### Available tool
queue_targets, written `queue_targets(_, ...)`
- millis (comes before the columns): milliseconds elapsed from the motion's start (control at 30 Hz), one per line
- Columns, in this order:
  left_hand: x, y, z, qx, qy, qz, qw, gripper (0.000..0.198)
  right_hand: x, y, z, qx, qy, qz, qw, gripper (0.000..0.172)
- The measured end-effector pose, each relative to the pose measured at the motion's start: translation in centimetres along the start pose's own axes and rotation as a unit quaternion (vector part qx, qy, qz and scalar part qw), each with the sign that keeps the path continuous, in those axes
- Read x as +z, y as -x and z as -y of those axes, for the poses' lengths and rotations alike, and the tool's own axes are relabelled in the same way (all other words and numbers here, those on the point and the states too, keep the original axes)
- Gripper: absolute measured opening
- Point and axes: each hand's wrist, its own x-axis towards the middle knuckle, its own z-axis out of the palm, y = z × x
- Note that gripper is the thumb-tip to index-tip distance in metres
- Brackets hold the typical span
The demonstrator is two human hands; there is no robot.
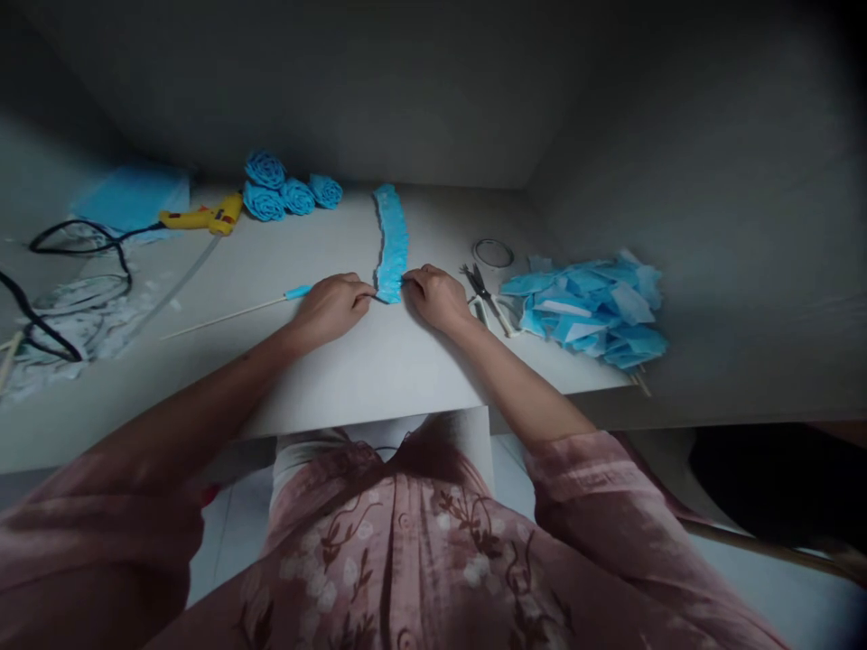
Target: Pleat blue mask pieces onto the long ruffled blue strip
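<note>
A long blue ruffled strip (pixel 393 235) lies on the pale table, running away from me. My left hand (pixel 335 307) is closed in a pinch at the strip's left edge, near its near end. Across from it, my right hand (pixel 437 296) pinches the right edge a little farther up. A thin stick (pixel 227 316) with a blue tip lies left of the strip; its tip ends right beside my left hand. Scissors (pixel 491 302) with pale handles rest just right of my right hand.
Several blue fabric roses (pixel 281 190) sit at the back, beside a yellow glue gun (pixel 203 218) with a black cord. Blue sheets (pixel 132 199) lie at far left. On the right are a thin ring (pixel 493 254) and a heap of blue pieces (pixel 596 307). Walls border the table (pixel 379 379).
</note>
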Motion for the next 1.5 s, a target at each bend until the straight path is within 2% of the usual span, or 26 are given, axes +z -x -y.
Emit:
queue_targets(200,0.2,0.9,0.1,0.012,0.080,0.010,0.997,0.034,-0.3,0.3,-1.3,0.008,-0.074,-0.048,0.996,0.048)
queue_targets(267,0.1,0.9,0.1,-0.003,0.082,0.004,0.997,0.029,-0.6,0.4,-1.6,0.010,-0.089,-0.058,0.994,0.050)
queue_targets(400,-0.3,1.0,-0.1,-0.059,0.093,-0.010,0.994,0.019,-0.9,0.6,-1.7,-0.028,-0.110,-0.070,0.991,0.044)
queue_targets(533,-0.7,1.0,-0.3,-0.084,0.099,-0.043,0.991,0.020,-1.0,0.8,-1.4,-0.055,-0.124,-0.062,0.989,0.036)
queue_targets(733,0.0,0.8,0.2,-0.003,0.089,-0.086,0.992,0.035,-0.8,1.0,-0.5,-0.113,-0.109,-0.008,0.988,0.020)
queue_targets(967,0.9,0.5,1.1,-0.001,0.054,-0.064,0.996,0.040,0.3,0.8,0.3,-0.136,-0.018,0.005,0.990,0.017)
queue_targets(1200,1.1,0.4,1.2,-0.003,0.024,-0.047,0.999,0.040,0.7,0.3,0.7,-0.168,0.054,0.013,0.984,0.024)
queue_targets(1500,1.7,1.0,-0.1,0.019,0.103,-0.028,0.994,0.037,-1.9,0.9,-2.5,-0.173,0.048,0.020,0.984,0.019)
